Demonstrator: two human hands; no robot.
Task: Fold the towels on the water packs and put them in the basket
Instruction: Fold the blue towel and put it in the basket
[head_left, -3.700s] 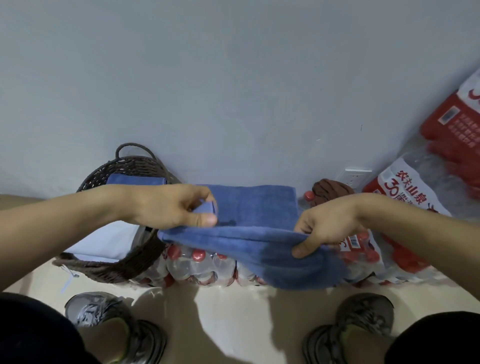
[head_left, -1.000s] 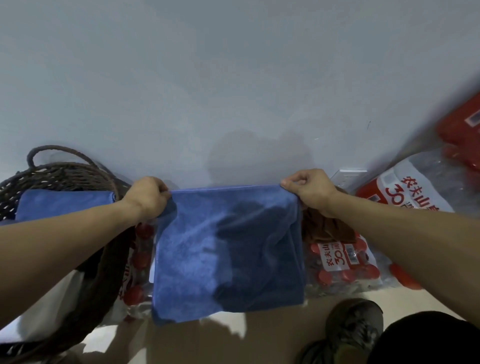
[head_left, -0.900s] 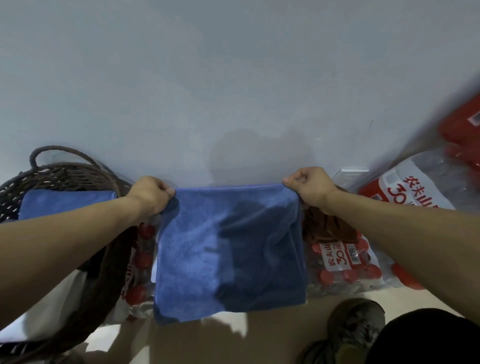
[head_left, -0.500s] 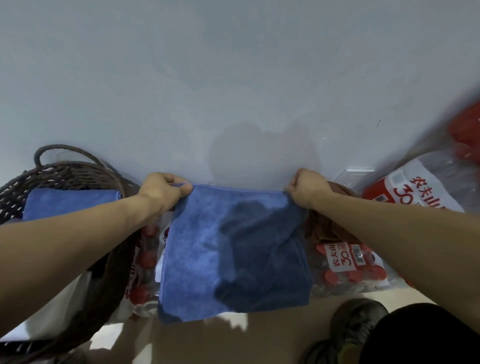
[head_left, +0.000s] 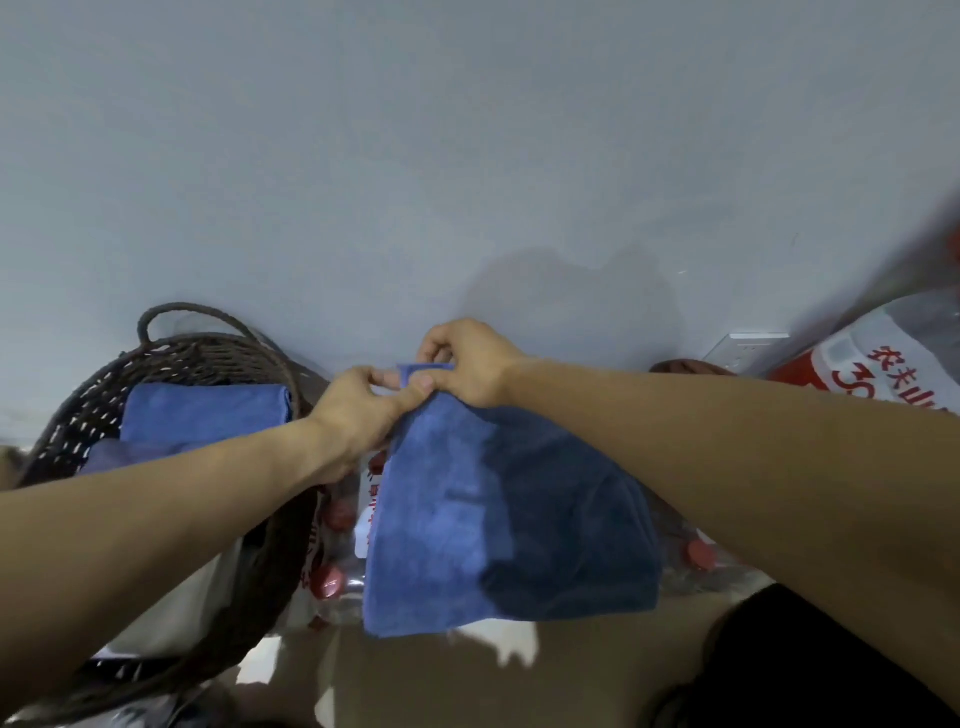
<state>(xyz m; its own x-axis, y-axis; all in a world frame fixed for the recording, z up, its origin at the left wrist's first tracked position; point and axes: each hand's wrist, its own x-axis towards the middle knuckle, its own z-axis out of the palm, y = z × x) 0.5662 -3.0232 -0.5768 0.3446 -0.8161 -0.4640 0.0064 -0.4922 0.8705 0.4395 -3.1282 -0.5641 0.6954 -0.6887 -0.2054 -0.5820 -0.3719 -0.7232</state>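
Towel (head_left: 467, 519): blue terry cloth, hung doubled.
Left hand (head_left: 358, 410): grip pinched on top edge.
Right hand (head_left: 467, 364): grip pinched likewise.
Basket (head_left: 249, 358): dark woven wicker, rounded.

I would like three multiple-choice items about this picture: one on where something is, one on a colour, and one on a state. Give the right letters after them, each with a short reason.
1. Where is the wicker basket?
A. to the person's left, beside the water packs
B. to the person's right, on the red pack
C. hung on the wall

2. What colour is the towel that the hands hold?
A. white
B. blue
C. brown

3. How is that towel held?
A. spread flat on the floor
B. by one hand only
C. both hands pinch its top together and it hangs down

Answers:
1. A: the basket stands at the left, with the red-capped bottles right next to it.
2. B: the cloth is blue, like the folded towel in the basket.
3. C: the left hand and the right hand meet at the top edge, and the cloth hangs below them.
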